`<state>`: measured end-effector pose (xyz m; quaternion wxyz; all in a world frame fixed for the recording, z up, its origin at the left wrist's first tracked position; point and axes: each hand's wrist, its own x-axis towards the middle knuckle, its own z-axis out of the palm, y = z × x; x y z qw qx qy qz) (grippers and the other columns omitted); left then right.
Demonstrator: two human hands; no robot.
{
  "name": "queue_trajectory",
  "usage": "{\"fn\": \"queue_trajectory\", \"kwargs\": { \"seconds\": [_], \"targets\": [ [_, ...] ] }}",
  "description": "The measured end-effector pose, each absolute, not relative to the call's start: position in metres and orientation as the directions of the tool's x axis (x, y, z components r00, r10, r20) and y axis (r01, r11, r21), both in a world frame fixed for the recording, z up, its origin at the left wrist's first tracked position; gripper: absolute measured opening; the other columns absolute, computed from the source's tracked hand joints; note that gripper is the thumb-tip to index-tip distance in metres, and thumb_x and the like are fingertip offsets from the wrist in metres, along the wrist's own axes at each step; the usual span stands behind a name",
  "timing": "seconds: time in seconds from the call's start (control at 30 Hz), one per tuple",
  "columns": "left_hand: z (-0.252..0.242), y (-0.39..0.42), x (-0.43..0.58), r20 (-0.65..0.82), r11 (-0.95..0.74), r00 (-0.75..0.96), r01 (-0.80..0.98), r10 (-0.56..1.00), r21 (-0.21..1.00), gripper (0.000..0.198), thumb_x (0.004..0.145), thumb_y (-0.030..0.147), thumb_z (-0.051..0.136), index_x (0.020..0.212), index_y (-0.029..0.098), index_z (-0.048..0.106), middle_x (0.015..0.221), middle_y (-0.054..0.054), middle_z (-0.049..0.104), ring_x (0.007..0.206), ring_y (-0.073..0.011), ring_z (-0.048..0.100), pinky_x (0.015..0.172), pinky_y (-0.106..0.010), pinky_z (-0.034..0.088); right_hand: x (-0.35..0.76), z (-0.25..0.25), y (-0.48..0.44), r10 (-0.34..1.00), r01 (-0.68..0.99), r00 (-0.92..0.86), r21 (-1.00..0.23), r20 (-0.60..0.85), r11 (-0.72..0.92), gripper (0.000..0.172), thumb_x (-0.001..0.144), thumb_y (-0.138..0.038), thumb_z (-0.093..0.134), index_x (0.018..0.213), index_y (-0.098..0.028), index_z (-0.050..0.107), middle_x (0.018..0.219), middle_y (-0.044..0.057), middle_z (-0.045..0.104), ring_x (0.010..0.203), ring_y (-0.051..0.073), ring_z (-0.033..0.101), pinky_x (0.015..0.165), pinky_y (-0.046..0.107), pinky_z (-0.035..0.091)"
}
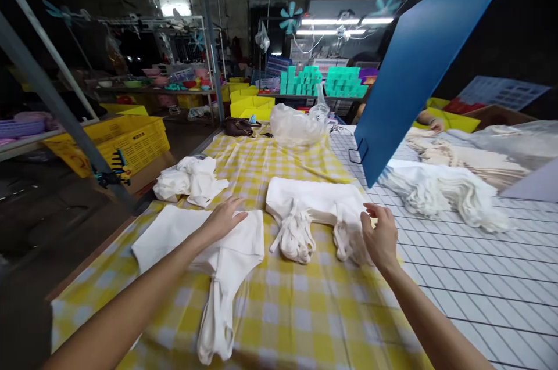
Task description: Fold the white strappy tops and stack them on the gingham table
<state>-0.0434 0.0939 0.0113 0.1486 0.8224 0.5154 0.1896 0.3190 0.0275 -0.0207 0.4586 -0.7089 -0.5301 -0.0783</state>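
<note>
My left hand (223, 220) is open, its fingers stretched out over a white strappy garment (239, 242) laid flat on the yellow checked cloth. Whether it touches the fabric I cannot tell. The garment's straps trail toward the near edge. To its right lies a neat stack of folded white garments (316, 193), with bunched straps hanging from its near side. Close to that stack's right end is my right hand (381, 236), fingers slightly bent and apart from the thumb, holding nothing. A crumpled pile of white garments (192, 179) sits beyond my left hand.
A tilted blue panel (422, 50) stands on the right. Behind it are white fabric stacks (444, 190) and another person's hand (436, 125). A clear plastic bag (296, 123) and a dark bag (238, 127) lie at the far end. A metal post (87, 126) and yellow crate (126, 140) flank the left.
</note>
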Motion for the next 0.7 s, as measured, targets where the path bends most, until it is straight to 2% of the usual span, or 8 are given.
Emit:
{"fn": "queue_trajectory", "kwargs": {
  "seconds": [0.1, 0.2, 0.33, 0.4, 0.57, 0.7],
  "targets": [
    [0.013, 0.131, 0.005, 0.090, -0.290, 0.280, 0.841, 0.956, 0.456, 0.038, 0.080, 0.029, 0.050, 0.114, 0.015, 0.057, 0.109, -0.009, 0.064, 0.101, -0.0200, 0.058, 0.086, -0.027, 0.042, 0.349, -0.012, 0.057, 0.705, 0.794, 0.543, -0.553, 0.457, -0.253, 0.033, 0.077, -0.021, 0.041, 0.102, -0.010, 0.059, 0.094, 0.012, 0.056, 0.087, 0.021, 0.052, 0.079, 0.033, 0.040],
    [0.008, 0.166, 0.044, 0.072, -0.191, 0.178, 0.872, 0.981, 0.450, 0.032, 0.081, 0.028, 0.051, 0.105, 0.011, 0.061, 0.102, -0.013, 0.065, 0.096, -0.0217, 0.059, 0.080, -0.028, 0.043, 0.368, -0.009, 0.084, 0.722, 0.777, 0.585, -0.511, 0.370, -0.368, 0.034, 0.077, -0.021, 0.042, 0.101, -0.009, 0.062, 0.094, 0.013, 0.058, 0.086, 0.022, 0.053, 0.075, 0.032, 0.039],
    [-0.006, 0.192, 0.072, 0.060, -0.122, 0.107, 0.879, 0.993, 0.461, 0.024, 0.078, 0.026, 0.056, 0.093, 0.011, 0.066, 0.100, -0.016, 0.067, 0.094, -0.0241, 0.061, 0.074, -0.028, 0.044, 0.376, -0.013, 0.110, 0.751, 0.774, 0.592, -0.468, 0.294, -0.426, 0.025, 0.077, -0.024, 0.048, 0.087, -0.013, 0.068, 0.089, 0.011, 0.061, 0.079, 0.021, 0.056, 0.065, 0.029, 0.038],
    [-0.011, 0.196, 0.079, 0.049, -0.093, 0.080, 0.878, 0.996, 0.469, 0.024, 0.076, 0.024, 0.058, 0.094, 0.011, 0.066, 0.100, -0.017, 0.067, 0.093, -0.0250, 0.062, 0.072, -0.029, 0.044, 0.375, -0.018, 0.118, 0.757, 0.771, 0.598, -0.448, 0.264, -0.453, 0.022, 0.077, -0.027, 0.052, 0.083, -0.014, 0.068, 0.089, 0.010, 0.061, 0.077, 0.020, 0.057, 0.061, 0.028, 0.036],
    [-0.018, 0.199, 0.088, 0.083, -0.050, 0.011, 0.870, 0.996, 0.491, 0.031, 0.079, 0.019, 0.054, 0.109, 0.013, 0.061, 0.112, -0.015, 0.063, 0.104, -0.0228, 0.058, 0.080, -0.027, 0.043, 0.367, -0.029, 0.124, 0.738, 0.763, 0.621, -0.417, 0.265, -0.493, 0.026, 0.080, -0.027, 0.052, 0.099, -0.014, 0.064, 0.098, 0.010, 0.060, 0.083, 0.020, 0.057, 0.062, 0.027, 0.035],
    [-0.019, 0.204, 0.089, 0.051, 0.030, -0.066, 0.853, 0.997, 0.521, 0.034, 0.077, 0.026, 0.059, 0.107, 0.011, 0.063, 0.111, -0.015, 0.064, 0.102, -0.0235, 0.059, 0.078, -0.027, 0.044, 0.363, -0.034, 0.120, 0.748, 0.797, 0.587, -0.384, 0.310, -0.466, 0.026, 0.086, -0.024, 0.044, 0.104, -0.018, 0.062, 0.100, 0.006, 0.058, 0.085, 0.017, 0.056, 0.065, 0.025, 0.035]
  ]
}}
